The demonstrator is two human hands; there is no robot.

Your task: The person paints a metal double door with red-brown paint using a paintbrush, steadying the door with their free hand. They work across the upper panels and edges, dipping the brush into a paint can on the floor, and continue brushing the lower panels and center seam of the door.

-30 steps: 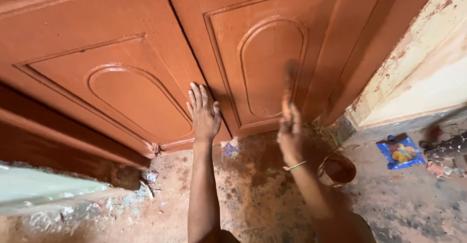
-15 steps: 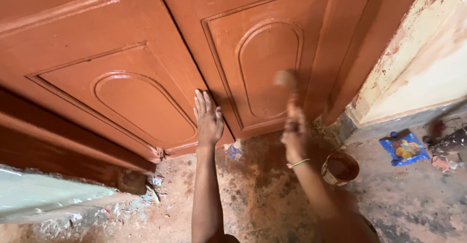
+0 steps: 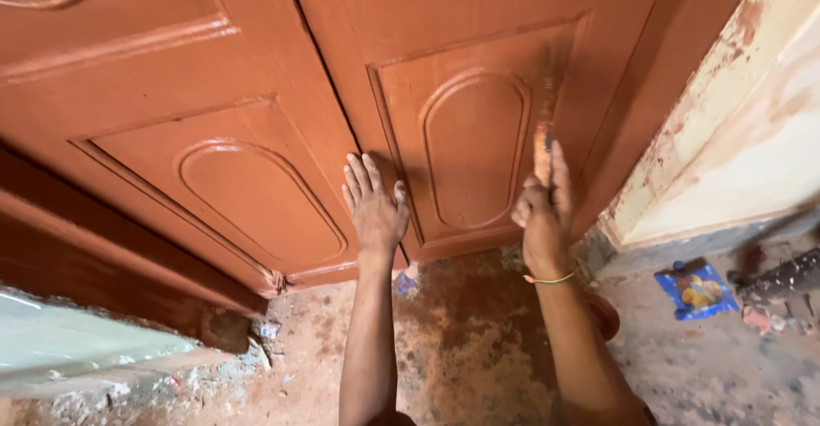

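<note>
The right-hand door leaf (image 3: 478, 93) is the landmark: reddish-brown painted wood with a raised, round-ended oval panel inside a rectangular moulding. The left hand (image 3: 373, 208) lies flat and spread against the leaf's lower left edge, fingers up, right by the dark seam where it meets the left door leaf (image 3: 171, 136), which carries a matching oval panel. The right hand (image 3: 540, 217) is closed around a paintbrush (image 3: 543, 127), held upright against the leaf to the right of the oval; the brush is motion-blurred, so its bristles are probably at the moulding's right edge, but that is hard to confirm. A thin green band sits at the right wrist.

Below the leaf, the floor (image 3: 461, 349) is rough concrete stained with reddish paint, open between the 2 forearms. To the right of the leaf stands a cream plastered wall (image 3: 752, 153) with worn, paint-smeared edges, and a blue wrapper (image 3: 696, 289) lies on the floor near its foot.
</note>
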